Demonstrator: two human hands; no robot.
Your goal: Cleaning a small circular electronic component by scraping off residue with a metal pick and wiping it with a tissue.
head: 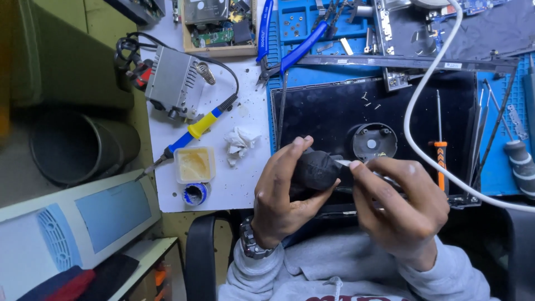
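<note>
Head view looked down on a cluttered desk. The left hand had its grip clenched around a black rounded cloth-like lump, held just above the near edge of a dark flat laptop panel. The right hand pinched a thin pale strip touching the lump, fingers closed on it. A white cable curved across the panel, near an orange-handled screwdriver. Further left lay a yellow-and-blue soldering iron, a crumpled white tissue and a square tub of yellowish paste.
</note>
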